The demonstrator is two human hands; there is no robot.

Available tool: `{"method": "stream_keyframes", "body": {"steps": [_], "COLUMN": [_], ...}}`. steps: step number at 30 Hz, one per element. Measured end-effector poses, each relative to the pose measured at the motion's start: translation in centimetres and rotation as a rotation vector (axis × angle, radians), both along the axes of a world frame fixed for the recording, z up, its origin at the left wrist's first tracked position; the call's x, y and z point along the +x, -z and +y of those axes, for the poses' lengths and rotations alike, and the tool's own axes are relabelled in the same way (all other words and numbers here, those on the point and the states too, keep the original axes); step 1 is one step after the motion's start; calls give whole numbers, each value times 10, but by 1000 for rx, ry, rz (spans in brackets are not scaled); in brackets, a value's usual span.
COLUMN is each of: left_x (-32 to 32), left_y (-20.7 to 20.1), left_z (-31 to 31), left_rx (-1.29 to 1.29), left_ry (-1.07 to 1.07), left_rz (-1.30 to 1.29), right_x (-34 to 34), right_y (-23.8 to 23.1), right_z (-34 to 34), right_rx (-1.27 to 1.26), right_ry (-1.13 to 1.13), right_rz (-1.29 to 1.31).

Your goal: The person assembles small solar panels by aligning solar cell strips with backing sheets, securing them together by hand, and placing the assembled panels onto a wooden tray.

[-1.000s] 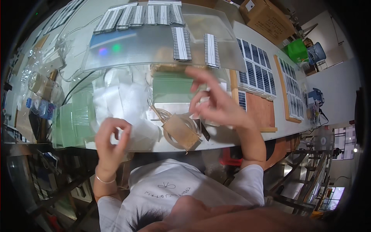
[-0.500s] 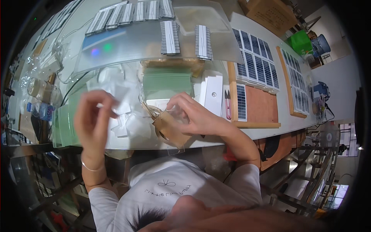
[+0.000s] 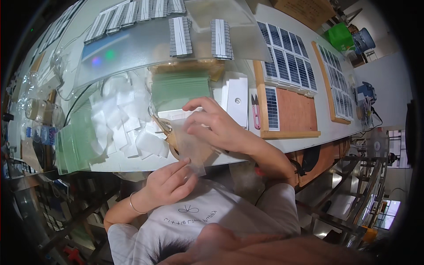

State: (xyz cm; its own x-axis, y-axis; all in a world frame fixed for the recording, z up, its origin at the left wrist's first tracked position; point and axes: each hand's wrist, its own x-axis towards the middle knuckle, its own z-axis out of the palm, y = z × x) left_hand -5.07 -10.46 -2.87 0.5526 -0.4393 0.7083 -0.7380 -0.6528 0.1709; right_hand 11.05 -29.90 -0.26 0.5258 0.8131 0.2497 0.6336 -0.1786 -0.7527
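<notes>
A thin translucent sheet (image 3: 193, 152) hangs at the table's front edge, over a brown piece (image 3: 207, 154) that looks like cardboard. Its lower part is between the fingertips of my left hand (image 3: 171, 182), which wears a bracelet at the wrist. My right hand (image 3: 216, 127) hovers over the sheet's upper part, fingers bent and apart; whether its thumb touches the sheet is unclear. Left of the hands lies a heap of small white squares (image 3: 128, 121). A bundle of thin wires or strips (image 3: 164, 126) sits beside the brown piece.
Green sheets (image 3: 180, 90) are stacked beyond my hands; more green sheets (image 3: 73, 145) lie left. White plates (image 3: 237, 99), pink-handled snips (image 3: 255, 112) and solar panels (image 3: 289, 62) in a wooden frame (image 3: 289, 134) are right. A translucent shelf (image 3: 145, 53) carries striped strips (image 3: 181, 37).
My left hand has come down and right from above the white squares to the translucent sheet. My right hand's fingers have spread. The whole view has shifted slightly.
</notes>
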Motion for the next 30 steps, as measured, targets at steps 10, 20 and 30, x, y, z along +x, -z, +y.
{"method": "stream_keyframes", "body": {"steps": [10, 20, 30], "left_x": [-8, -2, -3], "left_y": [-3, 4, 2], "left_z": [4, 7, 6], "left_rx": [11, -19, -78], "left_ry": [-31, 33, 18], "left_rz": [51, -4, 54], "right_x": [-2, -3, 124], "right_y": [10, 7, -60], "right_z": [8, 10, -10], "right_rx": [45, 18, -115], "right_ry": [248, 257, 568], "right_rz": [10, 16, -665]}}
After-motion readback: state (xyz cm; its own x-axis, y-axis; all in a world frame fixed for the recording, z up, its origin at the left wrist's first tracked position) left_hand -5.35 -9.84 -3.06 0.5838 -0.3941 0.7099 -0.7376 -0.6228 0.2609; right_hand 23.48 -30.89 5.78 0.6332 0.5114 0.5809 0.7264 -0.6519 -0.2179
